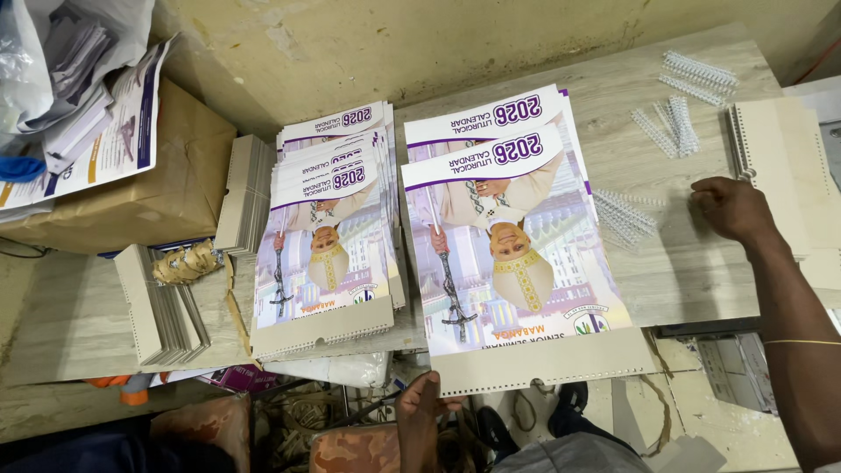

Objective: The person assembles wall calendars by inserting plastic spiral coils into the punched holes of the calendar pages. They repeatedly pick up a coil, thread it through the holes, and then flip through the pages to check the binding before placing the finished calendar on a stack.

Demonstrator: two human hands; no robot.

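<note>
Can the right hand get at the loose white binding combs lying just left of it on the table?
Probably yes. The right hand rests on the table beside the white binding combs, with bare tabletop between and nothing across the path.

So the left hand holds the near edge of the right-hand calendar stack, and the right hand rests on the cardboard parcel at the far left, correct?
Not quite. The left hand does hold the calendar stack by its near edge, but the head view shows the right hand on the table at the right, beside the white binding coils.
</note>
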